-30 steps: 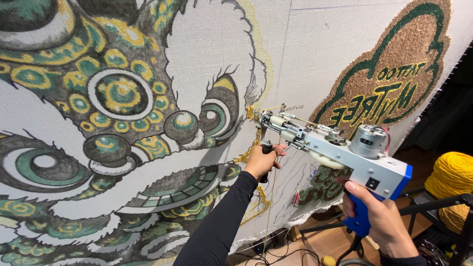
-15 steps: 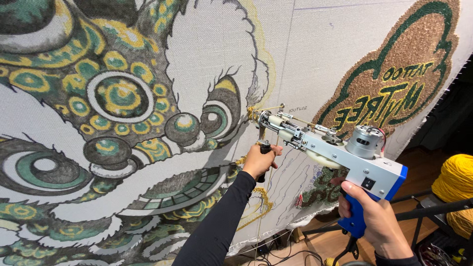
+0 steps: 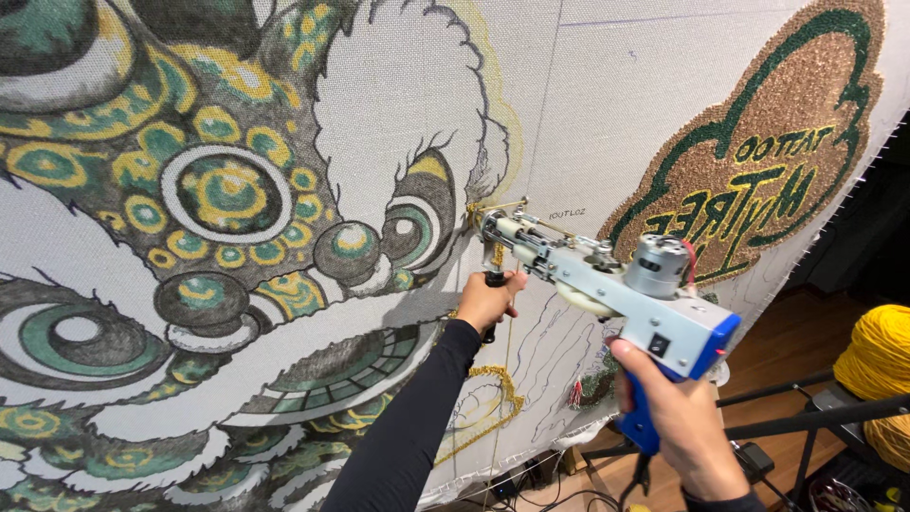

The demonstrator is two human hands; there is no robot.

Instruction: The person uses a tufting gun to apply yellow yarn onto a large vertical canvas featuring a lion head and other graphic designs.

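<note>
Holding a tufting gun (image 3: pixel 607 284) with both hands, we press its tip against the stretched backing cloth (image 3: pixel 607 104).

Our right hand (image 3: pixel 678 417) has its fingers clamped on the blue grip at the gun's rear, while our left hand (image 3: pixel 485 301), in a black sleeve (image 3: pixel 408 427), has its fingers closed around the black front handle just below the nose. The gun's grey metal body slants up and to the left, a round silver motor sitting on top, and its needle end meets the cloth beside a thin yellow outline. To the left of it spreads a large tufted lion face (image 3: pixel 218 237) in green, yellow, black and white; up to the right is a brown and green tufted emblem (image 3: pixel 758 142). A cone of yellow yarn (image 3: pixel 877 365) stands at the far right, over a wooden floor (image 3: pixel 796 332).
</note>
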